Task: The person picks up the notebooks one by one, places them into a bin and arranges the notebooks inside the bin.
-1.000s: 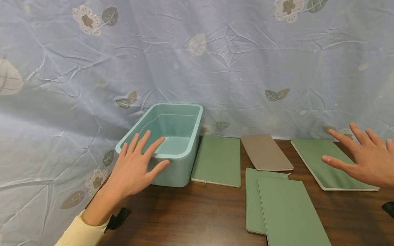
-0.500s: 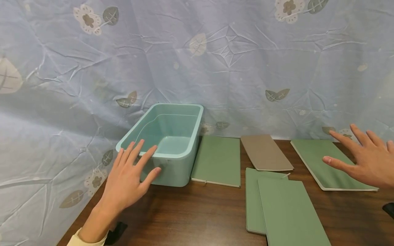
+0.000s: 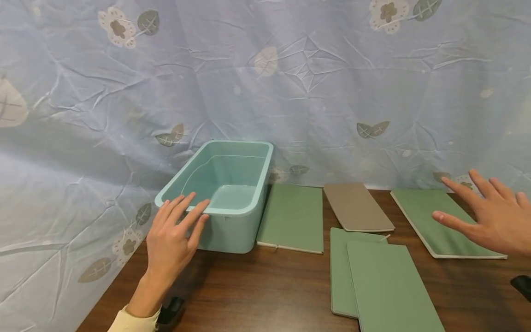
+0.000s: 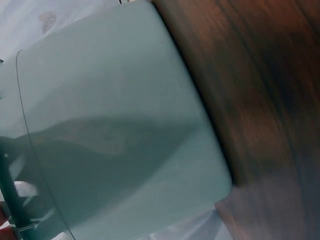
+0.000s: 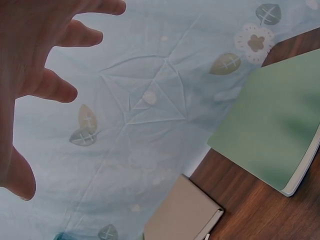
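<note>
Head view: the brown table (image 3: 257, 288) runs off the bottom. At its left sits the blue-green bin (image 3: 227, 236), near rim (image 3: 232, 211) partly hidden. The front green book (image 3: 390, 283) is cut off too. The right hand (image 3: 495, 219), fingers spread apart, blocks part of another book (image 3: 452, 244). The left hand (image 3: 170, 237) is at the rim; whether it pinches, I can't tell.

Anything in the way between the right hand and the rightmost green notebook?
Nothing visible. The right hand overlaps the rightmost green notebook in the head view, with no object seen between them. The brown notebook lies off to the left.
</note>
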{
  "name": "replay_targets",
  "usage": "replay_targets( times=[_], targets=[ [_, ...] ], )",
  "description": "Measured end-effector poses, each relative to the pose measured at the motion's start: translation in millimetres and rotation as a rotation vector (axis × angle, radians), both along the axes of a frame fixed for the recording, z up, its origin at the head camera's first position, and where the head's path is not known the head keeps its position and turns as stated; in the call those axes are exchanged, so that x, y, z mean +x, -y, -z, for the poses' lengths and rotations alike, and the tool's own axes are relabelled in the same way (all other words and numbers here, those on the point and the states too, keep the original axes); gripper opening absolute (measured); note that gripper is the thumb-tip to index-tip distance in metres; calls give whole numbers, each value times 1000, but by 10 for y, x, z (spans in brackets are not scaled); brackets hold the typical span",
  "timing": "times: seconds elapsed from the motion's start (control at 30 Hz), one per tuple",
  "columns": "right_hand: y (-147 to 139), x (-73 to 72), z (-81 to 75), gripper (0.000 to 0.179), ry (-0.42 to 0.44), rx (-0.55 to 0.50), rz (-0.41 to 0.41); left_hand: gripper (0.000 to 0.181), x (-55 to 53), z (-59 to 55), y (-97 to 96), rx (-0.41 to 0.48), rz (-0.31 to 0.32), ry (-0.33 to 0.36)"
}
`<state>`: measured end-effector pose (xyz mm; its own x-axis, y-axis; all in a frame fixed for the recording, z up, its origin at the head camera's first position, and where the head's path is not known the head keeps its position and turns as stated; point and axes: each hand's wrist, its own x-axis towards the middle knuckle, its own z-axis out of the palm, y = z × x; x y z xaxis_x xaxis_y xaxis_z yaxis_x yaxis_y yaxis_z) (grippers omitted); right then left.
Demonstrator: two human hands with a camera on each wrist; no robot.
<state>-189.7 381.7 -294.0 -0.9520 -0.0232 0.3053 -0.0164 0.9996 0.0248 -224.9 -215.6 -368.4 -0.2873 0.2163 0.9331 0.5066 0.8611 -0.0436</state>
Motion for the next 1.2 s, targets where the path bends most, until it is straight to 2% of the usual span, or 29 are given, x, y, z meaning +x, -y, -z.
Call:
replay_targets(
  times=[0.3, 0.47, 0.73, 0.93, 1.2],
  targets=[
    [8, -24, -85, 93, -40, -11, -18, 30, -2, 14, -10, 34, -1, -34],
    [-10, -48, -67, 94, -45, -20, -21, 30, 10, 18, -14, 45, -9, -35],
    [-80, -139, -11, 95, -4, -18, -33, 30, 13, 30, -9, 52, -14, -37],
    [-194, -202, 124, 95, 41, -32, -27, 30, 0, 36, -21, 54, 1, -37],
    [-434, -282, 456, 99, 168, -38, 28, 29, -14, 42, -45, 63, 6, -13]
  ],
)
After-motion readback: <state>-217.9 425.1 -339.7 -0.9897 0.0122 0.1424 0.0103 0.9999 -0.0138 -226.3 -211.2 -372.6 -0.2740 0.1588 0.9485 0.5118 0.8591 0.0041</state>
